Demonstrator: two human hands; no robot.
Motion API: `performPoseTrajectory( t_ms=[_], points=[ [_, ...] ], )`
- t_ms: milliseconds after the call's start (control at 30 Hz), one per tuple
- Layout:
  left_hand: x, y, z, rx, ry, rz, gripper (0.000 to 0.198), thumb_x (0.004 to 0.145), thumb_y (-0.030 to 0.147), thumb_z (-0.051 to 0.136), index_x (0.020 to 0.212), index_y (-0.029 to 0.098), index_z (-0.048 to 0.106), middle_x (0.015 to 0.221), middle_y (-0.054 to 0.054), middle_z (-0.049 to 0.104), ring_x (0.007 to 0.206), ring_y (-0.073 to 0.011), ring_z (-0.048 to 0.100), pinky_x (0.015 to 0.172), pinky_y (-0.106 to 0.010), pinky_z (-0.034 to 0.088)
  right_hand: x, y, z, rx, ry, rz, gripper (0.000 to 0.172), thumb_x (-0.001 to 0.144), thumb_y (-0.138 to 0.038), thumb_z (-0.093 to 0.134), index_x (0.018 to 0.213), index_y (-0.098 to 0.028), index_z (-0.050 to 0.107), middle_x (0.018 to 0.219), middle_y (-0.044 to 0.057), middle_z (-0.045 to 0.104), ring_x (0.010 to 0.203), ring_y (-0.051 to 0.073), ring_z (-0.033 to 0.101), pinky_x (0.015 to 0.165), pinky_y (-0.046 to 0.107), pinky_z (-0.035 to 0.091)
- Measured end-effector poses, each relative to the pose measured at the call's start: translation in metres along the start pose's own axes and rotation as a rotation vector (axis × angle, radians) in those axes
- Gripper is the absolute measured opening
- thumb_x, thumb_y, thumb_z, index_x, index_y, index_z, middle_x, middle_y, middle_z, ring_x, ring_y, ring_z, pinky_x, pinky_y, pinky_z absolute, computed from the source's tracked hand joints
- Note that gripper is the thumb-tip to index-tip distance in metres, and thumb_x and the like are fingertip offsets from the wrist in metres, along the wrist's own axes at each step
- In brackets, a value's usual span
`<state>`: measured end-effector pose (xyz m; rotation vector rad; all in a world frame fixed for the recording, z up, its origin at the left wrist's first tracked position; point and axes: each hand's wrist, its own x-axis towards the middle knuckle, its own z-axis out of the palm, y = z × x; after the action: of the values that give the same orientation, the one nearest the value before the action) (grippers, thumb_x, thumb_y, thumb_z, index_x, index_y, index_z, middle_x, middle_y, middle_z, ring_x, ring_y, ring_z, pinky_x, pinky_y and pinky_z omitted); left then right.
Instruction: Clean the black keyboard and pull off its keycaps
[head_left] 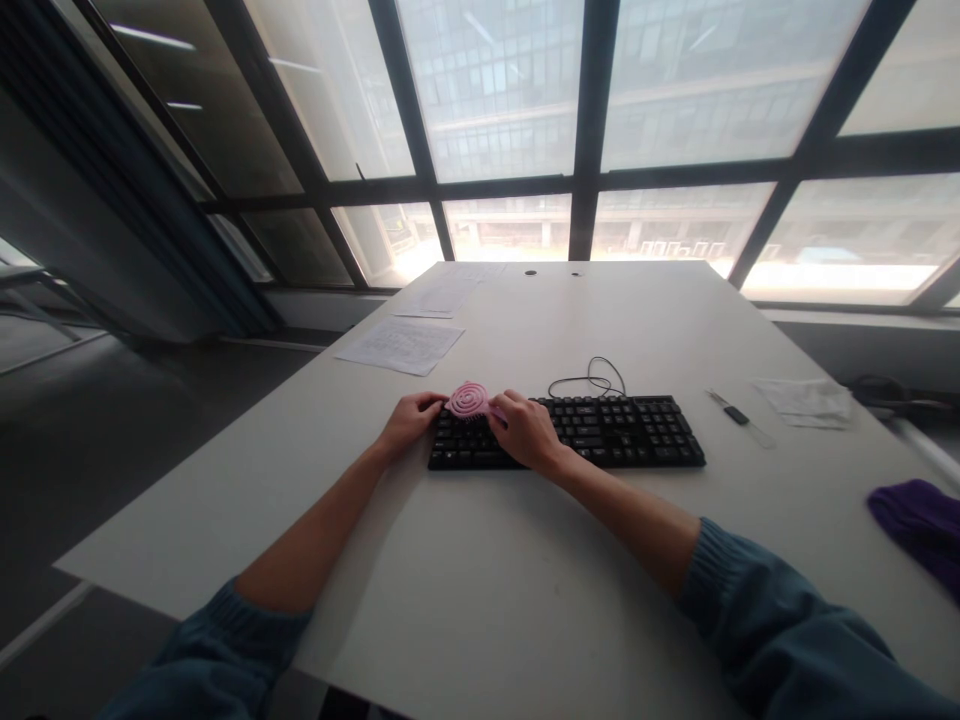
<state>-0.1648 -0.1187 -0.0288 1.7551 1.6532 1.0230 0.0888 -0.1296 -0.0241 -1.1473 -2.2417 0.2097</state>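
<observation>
A black keyboard (600,432) lies across the middle of the white table (487,580), its thin cable looped behind it. My right hand (527,430) is closed on the handle of a round pink brush (469,399) with spiral ridges, held over the keyboard's left end. My left hand (409,420) grips the keyboard's left edge, fingers curled against it.
Printed sheets (401,344) lie at the table's far left. A small dark tool (735,413) and a folded white cloth (806,402) lie right of the keyboard. A purple cloth (919,520) sits at the right edge. Large windows stand behind the table.
</observation>
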Motion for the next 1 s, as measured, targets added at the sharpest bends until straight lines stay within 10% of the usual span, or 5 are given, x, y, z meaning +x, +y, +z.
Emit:
performPoseTrajectory(
  t_ms=[1000],
  points=[
    [0.001, -0.0042, 0.0002, -0.027, -0.01, 0.02, 0.037, 0.08, 0.042, 0.067, 0.102, 0.015, 0.078, 0.103, -0.009, 0.078, 0.097, -0.0267, 0.071, 0.091, -0.036, 0.054, -0.0011, -0.0023, -0.0041, 0.019, -0.007, -0.055, 0.016, 0.095, -0.03, 0.055, 0.103, -0.025, 0.068, 0.101, 0.003, 0.072, 0.087, 0.018, 0.066, 0.069, 0.027, 0.039]
  ],
)
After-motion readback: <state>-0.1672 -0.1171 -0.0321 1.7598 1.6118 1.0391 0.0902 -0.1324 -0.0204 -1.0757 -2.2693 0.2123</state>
